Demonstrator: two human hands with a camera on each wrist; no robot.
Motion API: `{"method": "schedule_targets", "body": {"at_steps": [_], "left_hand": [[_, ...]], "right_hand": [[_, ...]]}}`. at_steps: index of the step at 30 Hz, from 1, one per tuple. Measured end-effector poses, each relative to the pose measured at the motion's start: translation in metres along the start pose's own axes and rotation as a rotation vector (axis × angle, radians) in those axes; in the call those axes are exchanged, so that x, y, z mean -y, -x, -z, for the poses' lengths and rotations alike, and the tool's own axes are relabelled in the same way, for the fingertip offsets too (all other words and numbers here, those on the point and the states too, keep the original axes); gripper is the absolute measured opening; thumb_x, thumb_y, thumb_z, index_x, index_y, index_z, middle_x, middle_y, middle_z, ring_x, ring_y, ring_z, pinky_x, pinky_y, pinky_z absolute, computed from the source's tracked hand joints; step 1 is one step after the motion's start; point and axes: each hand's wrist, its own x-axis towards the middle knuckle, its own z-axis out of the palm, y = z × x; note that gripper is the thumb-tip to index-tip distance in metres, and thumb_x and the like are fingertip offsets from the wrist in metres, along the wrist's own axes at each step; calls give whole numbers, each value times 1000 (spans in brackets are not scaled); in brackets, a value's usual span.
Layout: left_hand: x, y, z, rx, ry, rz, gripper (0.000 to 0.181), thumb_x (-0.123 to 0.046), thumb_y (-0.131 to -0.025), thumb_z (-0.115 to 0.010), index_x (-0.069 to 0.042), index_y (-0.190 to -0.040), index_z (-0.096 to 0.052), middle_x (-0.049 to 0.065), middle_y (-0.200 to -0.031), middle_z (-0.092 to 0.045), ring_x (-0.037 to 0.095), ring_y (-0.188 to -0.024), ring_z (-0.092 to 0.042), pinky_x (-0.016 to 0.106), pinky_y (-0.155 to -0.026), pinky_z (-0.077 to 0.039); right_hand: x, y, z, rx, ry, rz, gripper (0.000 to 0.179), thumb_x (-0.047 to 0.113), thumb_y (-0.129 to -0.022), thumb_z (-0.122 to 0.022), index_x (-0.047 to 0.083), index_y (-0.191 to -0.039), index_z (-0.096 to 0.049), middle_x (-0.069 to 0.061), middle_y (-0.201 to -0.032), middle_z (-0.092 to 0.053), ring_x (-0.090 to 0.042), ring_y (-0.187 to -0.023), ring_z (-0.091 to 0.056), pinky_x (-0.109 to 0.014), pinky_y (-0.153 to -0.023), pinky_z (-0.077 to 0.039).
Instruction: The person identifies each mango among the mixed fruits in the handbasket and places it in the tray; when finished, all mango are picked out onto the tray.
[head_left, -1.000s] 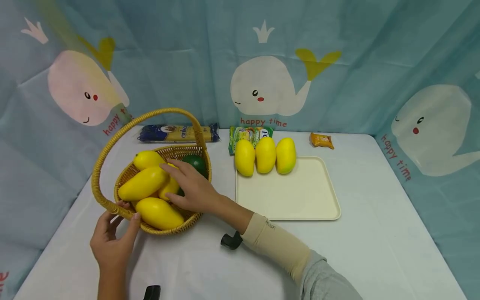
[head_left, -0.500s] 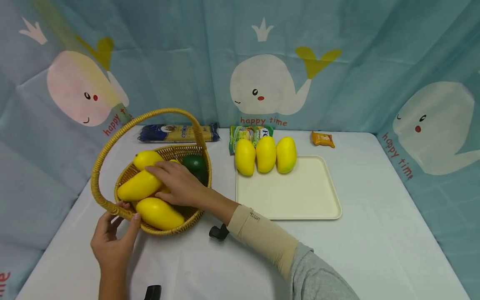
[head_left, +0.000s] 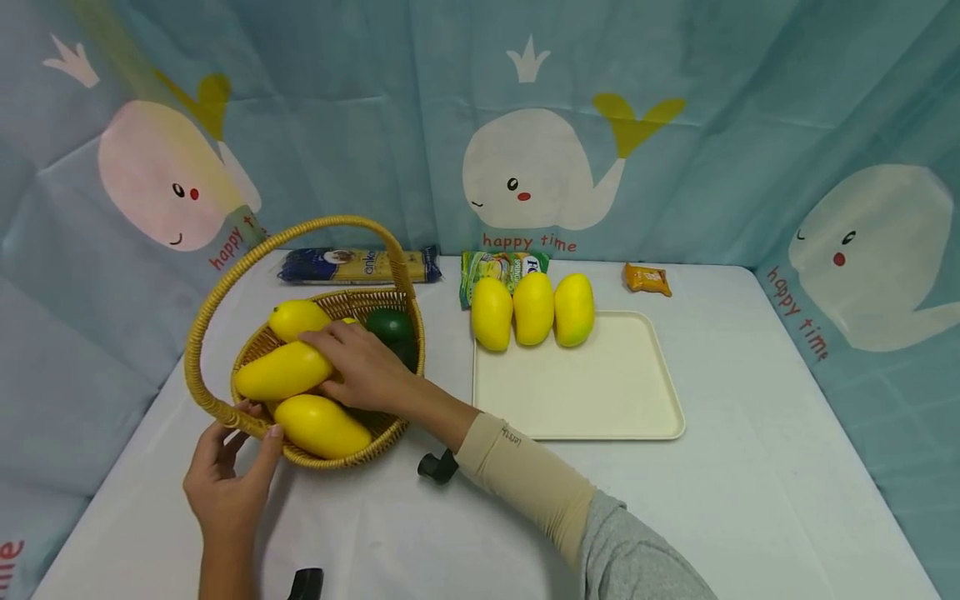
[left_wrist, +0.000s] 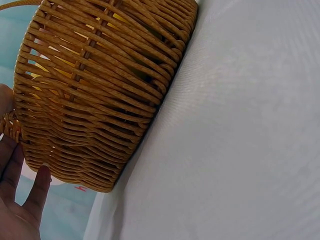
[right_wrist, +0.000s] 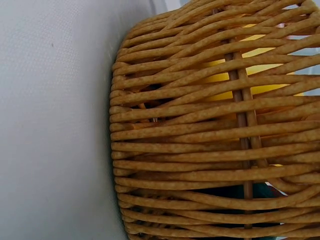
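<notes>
In the head view a wicker basket (head_left: 411,392) with a tall handle holds several yellow mangoes (head_left: 321,427) and dark green rounded fruit (head_left: 390,325). My left hand (head_left: 228,479) pinches the near-left rim at the foot of the handle, thumb outside. The left wrist view shows its fingers (left_wrist: 37,192) at the wicker wall. My right hand (head_left: 365,367) reaches into the basket, fingers curled down around a mango mostly hidden under the palm. Its fingertips lie against the right end of another mango (head_left: 281,372). The right wrist view shows only the basket wall (right_wrist: 200,130) and white cloth.
Three mangoes (head_left: 533,308) stand in a row along the back-left edge of a cream tray (head_left: 577,392). Behind are a green packet (head_left: 472,271), a blue-and-yellow pasta pack (head_left: 330,265) and a small orange packet (head_left: 647,279). A whale-print curtain encloses the table.
My right hand has moved left and deeper among the mangoes, its fingers closing in. The long mango beside it has shifted slightly. My left hand stays at the rim.
</notes>
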Motion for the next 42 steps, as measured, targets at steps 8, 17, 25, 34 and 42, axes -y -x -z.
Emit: {"method": "schedule_targets", "body": {"at_steps": [8,17,25,34,42], "left_hand": [[-1,1,-2,-2,10,5,52,10,-81,-76,4,-131,-61,18,-124,-64,22,-115,-59,23,-101,-49],[-2,-3,-3,-16,51,-54,49,12,-79,-74,9,-126,-62,25,-118,-63,21,-113,-61,23,-100,-49],[0,-2,-3,-24,46,-49,50,13,-79,-74,8,-127,-62,22,-119,-64,20,-113,-61,24,-100,-50],[1,-1,1,4,11,-23,52,10,-81,-74,6,-131,-60,25,-122,-63,25,-116,-59,24,-102,-48],[1,0,-1,-10,-2,-3,51,12,-81,-75,5,-129,-62,22,-122,-64,20,-115,-60,23,-100,-49]], "right_hand": [[-7,0,3,-32,-245,-56,69,37,-89,-76,12,-146,-46,-3,-137,-52,-10,-120,-46,-15,-101,-37],[-9,9,14,-329,-803,-115,66,25,-91,-75,11,-144,-38,2,-133,-51,-3,-110,-53,-17,-94,-49],[-13,10,11,-417,-905,-229,60,30,-95,-69,15,-146,-40,3,-123,-56,-6,-97,-59,-23,-80,-58],[-21,9,4,-748,-943,-195,57,23,-92,-70,12,-142,-46,-5,-130,-51,-13,-104,-55,-29,-87,-55],[-19,10,4,-584,-791,-342,59,33,-91,-73,14,-143,-50,-3,-124,-51,-11,-95,-53,-21,-72,-57]]}}
